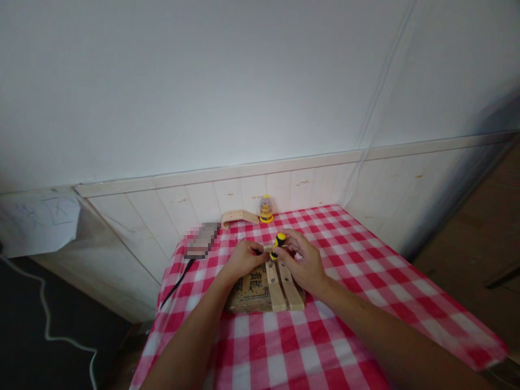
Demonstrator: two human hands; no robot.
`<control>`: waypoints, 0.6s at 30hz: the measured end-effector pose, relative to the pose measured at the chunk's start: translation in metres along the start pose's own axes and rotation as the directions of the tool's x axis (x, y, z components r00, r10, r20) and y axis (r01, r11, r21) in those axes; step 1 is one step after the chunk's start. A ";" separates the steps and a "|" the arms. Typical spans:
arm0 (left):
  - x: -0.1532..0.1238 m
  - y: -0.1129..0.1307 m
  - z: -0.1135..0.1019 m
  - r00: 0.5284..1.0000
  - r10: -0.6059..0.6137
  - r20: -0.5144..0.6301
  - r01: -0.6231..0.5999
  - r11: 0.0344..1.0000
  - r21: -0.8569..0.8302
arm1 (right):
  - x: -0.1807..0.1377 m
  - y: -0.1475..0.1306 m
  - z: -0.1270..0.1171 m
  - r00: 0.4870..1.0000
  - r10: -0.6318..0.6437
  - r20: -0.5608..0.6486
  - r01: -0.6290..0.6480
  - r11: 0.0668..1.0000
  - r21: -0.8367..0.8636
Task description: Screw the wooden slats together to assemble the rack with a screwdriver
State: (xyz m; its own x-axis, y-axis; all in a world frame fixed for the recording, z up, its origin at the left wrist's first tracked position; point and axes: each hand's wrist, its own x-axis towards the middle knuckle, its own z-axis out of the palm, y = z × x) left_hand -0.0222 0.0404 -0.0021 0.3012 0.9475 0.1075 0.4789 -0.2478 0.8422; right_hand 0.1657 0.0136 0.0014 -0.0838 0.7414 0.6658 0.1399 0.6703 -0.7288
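Note:
In my right hand point(303, 260) is a short yellow-and-black screwdriver point(278, 245), gripped near its handle and tilted, tip down. Its tip meets the upper part of a pale wooden strip point(277, 290) with dark holes or screws in it. A second wooden strip point(293, 290) lies alongside, partly behind my right hand. Beneath them is a brown slab or packet point(249, 290) with dark printed characters. My left hand point(246, 259) is closed, fingertips together beside the first strip's upper end; what they pinch is hidden.
A red-and-white checked cloth point(345, 341) covers the table. Toward the wall are a curved wooden piece point(239, 216), a clear container with yellow lid and base point(266, 210), and a blurred-out flat object point(202, 241) with a black strap point(176, 284). Paper point(38, 225) hangs at left.

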 end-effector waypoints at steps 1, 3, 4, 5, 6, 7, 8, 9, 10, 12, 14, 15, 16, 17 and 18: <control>0.000 0.000 0.000 1.000 -0.006 -0.001 0.006 1.000 0.006 | 0.000 0.000 0.000 1.000 0.002 -0.005 -0.002 1.000 -0.002; 0.001 0.000 0.000 1.000 -0.011 -0.002 0.011 1.000 0.007 | 0.000 0.001 0.001 1.000 0.004 -0.015 -0.004 1.000 -0.001; 0.001 -0.001 0.000 1.000 -0.010 -0.003 0.010 1.000 0.002 | 0.000 0.001 0.001 1.000 0.002 -0.018 -0.002 1.000 0.000; 0.001 -0.001 0.000 1.000 -0.007 -0.005 0.007 1.000 -0.001 | 0.000 0.001 0.001 1.000 -0.002 -0.017 0.002 1.000 -0.001; 0.001 -0.002 0.000 1.000 -0.001 -0.004 0.001 1.000 0.000 | 0.000 0.001 0.002 1.000 -0.009 -0.016 0.009 1.000 -0.007; 0.001 -0.003 0.001 1.000 0.006 -0.010 -0.005 1.000 0.010 | 0.000 0.000 0.002 1.000 -0.019 -0.017 0.018 1.000 -0.019; 0.002 -0.003 0.001 1.000 0.012 -0.020 -0.011 1.000 0.028 | 0.000 -0.001 0.002 0.999 -0.031 -0.016 0.030 0.999 -0.039; 0.002 -0.003 0.001 1.000 0.012 -0.024 -0.011 0.999 0.033 | -0.001 -0.001 0.002 0.999 -0.048 -0.019 0.046 0.997 -0.062; 0.002 -0.003 0.002 1.000 0.006 -0.015 -0.006 1.000 0.025 | -0.001 -0.002 0.001 0.998 -0.063 -0.023 0.061 0.995 -0.082; 0.003 -0.003 0.003 1.000 -0.001 -0.026 0.001 1.000 0.011 | -0.001 -0.005 0.000 0.996 -0.086 -0.004 0.085 0.990 -0.110; 0.003 -0.004 0.004 1.000 -0.013 -0.018 0.013 1.000 -0.002 | -0.001 -0.008 -0.001 0.994 -0.112 0.007 0.112 0.986 -0.125; 0.003 -0.004 0.004 1.000 -0.005 -0.013 0.005 1.000 -0.006 | -0.001 -0.010 -0.002 0.992 -0.125 0.009 0.125 0.984 -0.128; 0.002 -0.004 0.005 1.000 0.001 -0.005 -0.002 1.000 -0.010 | -0.001 -0.012 -0.003 0.991 -0.136 0.009 0.136 0.982 -0.131; 0.001 -0.004 0.005 1.000 0.008 -0.001 -0.008 1.000 -0.013 | -0.001 -0.013 -0.003 0.990 -0.144 0.011 0.144 0.980 -0.134; 0.001 -0.004 0.005 1.000 0.015 0.003 -0.015 1.000 -0.012 | -0.001 -0.014 -0.004 0.989 -0.150 0.012 0.150 0.979 -0.137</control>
State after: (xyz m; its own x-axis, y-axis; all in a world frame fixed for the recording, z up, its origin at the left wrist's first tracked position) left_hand -0.0200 0.0410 -0.0085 0.3106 0.9431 0.1185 0.4644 -0.2593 0.8468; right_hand 0.1675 0.0032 0.0118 -0.1154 0.6330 0.7655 0.2600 0.7630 -0.5918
